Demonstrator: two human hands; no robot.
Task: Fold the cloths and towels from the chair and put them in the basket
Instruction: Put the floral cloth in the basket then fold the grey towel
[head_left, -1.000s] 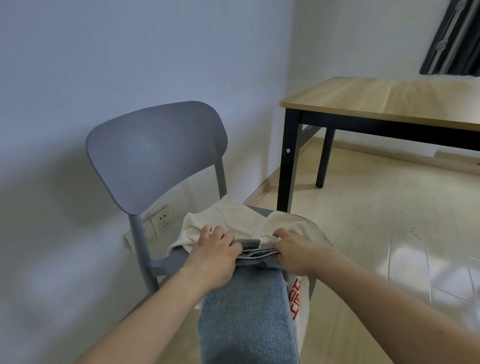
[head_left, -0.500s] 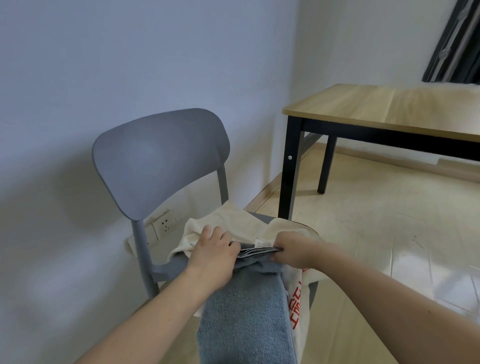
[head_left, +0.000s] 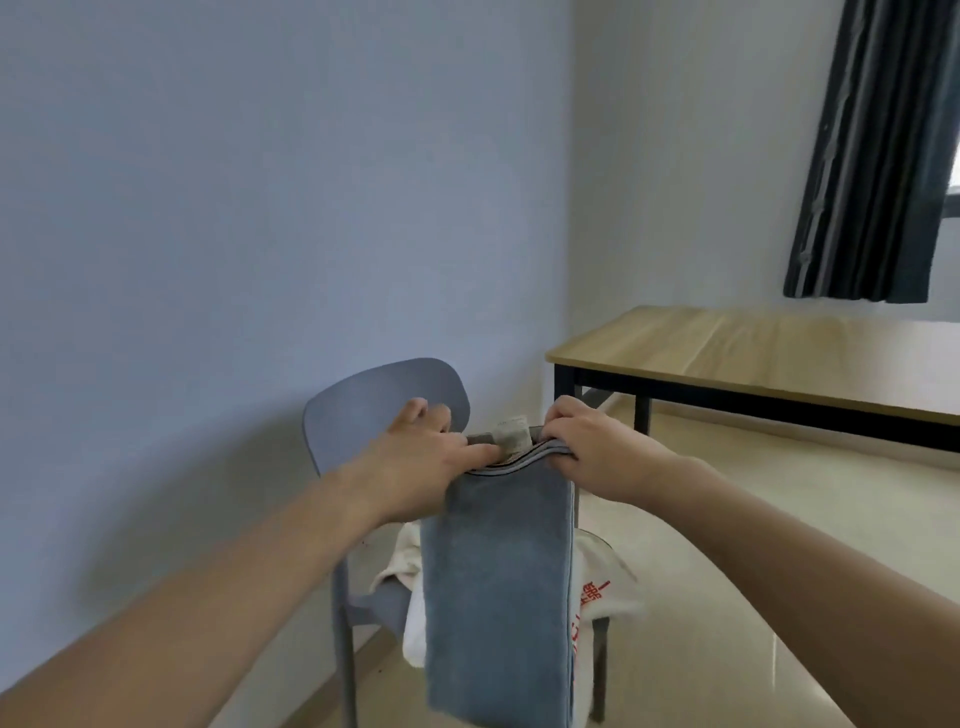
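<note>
A blue-grey towel (head_left: 496, 587) hangs folded lengthwise in the air in front of the grey chair (head_left: 374, 405). My left hand (head_left: 421, 457) grips its top left corner and my right hand (head_left: 597, 452) grips its top right corner. A small pale label sticks up between my hands. Behind the towel a cream cloth (head_left: 602, 582) with red print lies on the chair seat and droops over its front edge. No basket is in view.
A wooden table (head_left: 753, 353) with black legs stands at the right, close to the chair. A dark curtain (head_left: 878, 156) hangs above it. The blue wall is just behind the chair, with pale shiny floor to the right.
Both hands have lifted the blue-grey towel off the chair seat, so it now hangs free. The view has tilted upward.
</note>
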